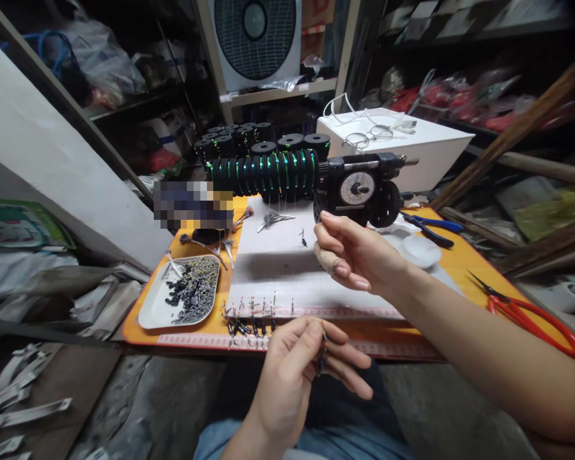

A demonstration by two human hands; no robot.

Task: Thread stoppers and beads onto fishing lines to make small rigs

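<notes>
My left hand [292, 370], low in front of the table edge, pinches a thin wire-like piece with small orange and dark beads [324, 350] between thumb and forefinger, its other fingers loosely spread. Higher up, my right hand [347, 252] has thumb and forefinger pressed together, one finger wrapped in tan tape. What it pinches is too fine to make out. Just behind it stands a black winding machine [335, 191] with a round dial and a row of black spools [263, 172] wound with green line. Similar beaded pieces [252, 319] lie along the table's front edge.
A white tray [146, 313] of small grey and black parts sits left. Red-handled pliers [531, 319] and blue-handled pliers [434, 227] lie right, near a translucent dish [419, 251]. A white box [393, 137] carries glasses. Behind are more spools [292, 142] and a fan [255, 38].
</notes>
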